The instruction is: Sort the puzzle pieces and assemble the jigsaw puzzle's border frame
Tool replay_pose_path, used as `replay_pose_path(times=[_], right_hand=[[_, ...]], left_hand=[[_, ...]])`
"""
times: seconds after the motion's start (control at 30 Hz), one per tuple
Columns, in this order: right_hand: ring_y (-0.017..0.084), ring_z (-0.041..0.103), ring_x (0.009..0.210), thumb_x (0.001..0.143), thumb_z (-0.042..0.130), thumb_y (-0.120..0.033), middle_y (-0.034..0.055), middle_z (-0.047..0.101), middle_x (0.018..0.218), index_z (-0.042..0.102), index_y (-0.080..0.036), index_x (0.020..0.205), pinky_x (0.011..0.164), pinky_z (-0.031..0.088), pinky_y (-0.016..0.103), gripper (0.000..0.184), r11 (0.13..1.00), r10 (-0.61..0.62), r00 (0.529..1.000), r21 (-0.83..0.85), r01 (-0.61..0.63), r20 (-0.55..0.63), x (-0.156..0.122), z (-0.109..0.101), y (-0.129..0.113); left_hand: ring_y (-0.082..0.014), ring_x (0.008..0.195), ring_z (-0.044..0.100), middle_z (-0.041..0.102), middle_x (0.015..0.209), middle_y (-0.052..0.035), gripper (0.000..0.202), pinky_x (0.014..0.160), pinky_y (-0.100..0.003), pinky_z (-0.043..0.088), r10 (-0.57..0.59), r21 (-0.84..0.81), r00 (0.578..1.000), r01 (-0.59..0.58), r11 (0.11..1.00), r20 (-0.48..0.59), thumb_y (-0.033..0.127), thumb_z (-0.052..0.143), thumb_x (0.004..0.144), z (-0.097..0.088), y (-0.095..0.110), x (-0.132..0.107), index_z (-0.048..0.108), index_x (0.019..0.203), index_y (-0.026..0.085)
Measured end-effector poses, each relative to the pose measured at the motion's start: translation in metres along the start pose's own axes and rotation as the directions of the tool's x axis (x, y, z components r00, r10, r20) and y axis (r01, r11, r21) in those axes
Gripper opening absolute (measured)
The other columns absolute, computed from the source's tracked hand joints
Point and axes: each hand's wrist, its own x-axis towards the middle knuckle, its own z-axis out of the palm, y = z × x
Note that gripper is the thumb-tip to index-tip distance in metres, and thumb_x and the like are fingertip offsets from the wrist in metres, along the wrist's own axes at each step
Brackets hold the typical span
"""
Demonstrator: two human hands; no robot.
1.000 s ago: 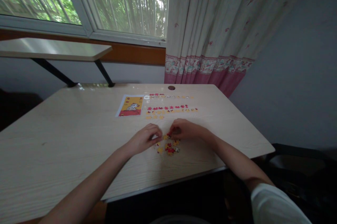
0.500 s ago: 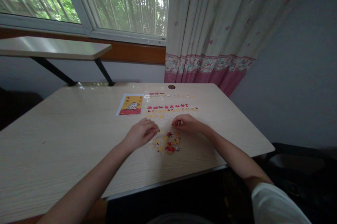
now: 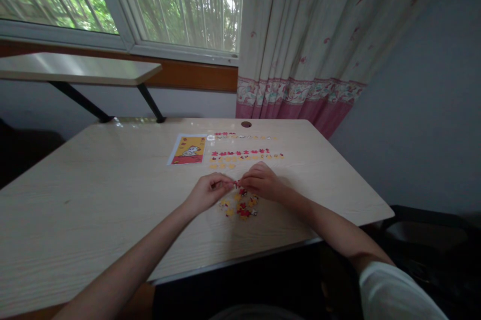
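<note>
My left hand [image 3: 210,193] is closed in a pinch on a small reddish jigsaw puzzle piece [image 3: 236,184]. Against the same piece press the fingertips of my right hand [image 3: 262,182], which is closed too. Fingers cover most of the piece, so its shape is hard to make out. Just below both hands lies a loose pile of red, yellow and white puzzle pieces [image 3: 243,212]. Beyond them, pieces are laid out in rows, among them a red row [image 3: 240,152] and a yellow row [image 3: 221,166].
Left of the rows lies a printed picture sheet [image 3: 188,149] of a white animal on yellow and red. The pale wooden table [image 3: 112,200] has a round cable hole [image 3: 246,124] at its back. A raised shelf [image 3: 78,68] stands at the back left, near the window and curtain [image 3: 296,34].
My hands have come together over the top of the pile; they were apart before. The left moved right, the right moved slightly left, and a reddish piece now shows between their fingertips.
</note>
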Motion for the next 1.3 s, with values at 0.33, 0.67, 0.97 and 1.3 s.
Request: replay_pose_path(times=[0.33, 0.67, 0.97, 1.3], right_hand=[[0.014, 0.054, 0.074, 0.087, 0.049, -0.035, 0.0034, 0.066, 0.08, 0.066, -0.023, 0.087, 0.071, 0.035, 0.029, 0.021, 0.997, 0.079, 0.996, -0.011, -0.079, -0.052, 0.0, 0.001, 0.002], [0.014, 0.054, 0.072, 0.087, 0.049, -0.033, 0.0042, 0.066, 0.079, 0.065, -0.021, 0.083, 0.07, 0.034, 0.029, 0.021, 0.999, 0.051, 0.999, 0.002, -0.051, -0.013, 0.002, 0.0, -0.001], [0.018, 0.055, 0.081, 0.089, 0.046, -0.037, 0.0066, 0.065, 0.083, 0.065, -0.021, 0.085, 0.08, 0.033, 0.035, 0.025, 0.937, 0.338, 0.915, -0.009, -0.349, -0.219, -0.005, -0.015, 0.03], [0.019, 0.054, 0.086, 0.085, 0.053, -0.036, 0.0062, 0.067, 0.087, 0.067, -0.02, 0.086, 0.081, 0.036, 0.033, 0.021, 0.886, 0.44, 0.859, -0.031, -0.463, -0.262, -0.015, -0.03, 0.076]], left_hand=[[-0.0083, 0.053, 0.043, 0.058, 0.064, -0.0001, 0.021, 0.05, -0.02, 0.034, -0.042, -0.061, 0.999, 0.042, 0.997, 0.002, 0.032, 0.054, 0.077, 0.0, 0.002, 0.001, 0.061, 0.075, 0.013], [-0.0083, 0.051, 0.044, 0.058, 0.061, 0.0004, 0.025, 0.049, -0.02, 0.035, -0.062, -0.087, 0.998, 0.064, 0.994, 0.03, 0.036, 0.053, 0.079, 0.001, 0.002, 0.001, 0.061, 0.075, 0.013], [-0.0144, 0.066, 0.055, 0.066, 0.083, -0.0069, 0.028, 0.061, -0.027, 0.044, 0.022, 0.246, 1.0, -0.018, 0.969, -0.014, 0.035, 0.051, 0.082, -0.021, -0.005, 0.001, 0.066, 0.097, 0.016], [-0.0177, 0.076, 0.056, 0.064, 0.083, -0.0056, 0.024, 0.071, -0.031, 0.044, 0.102, 0.458, 0.991, -0.13, 0.879, 0.086, 0.029, 0.047, 0.084, -0.026, -0.009, 0.001, 0.064, 0.097, 0.019]])
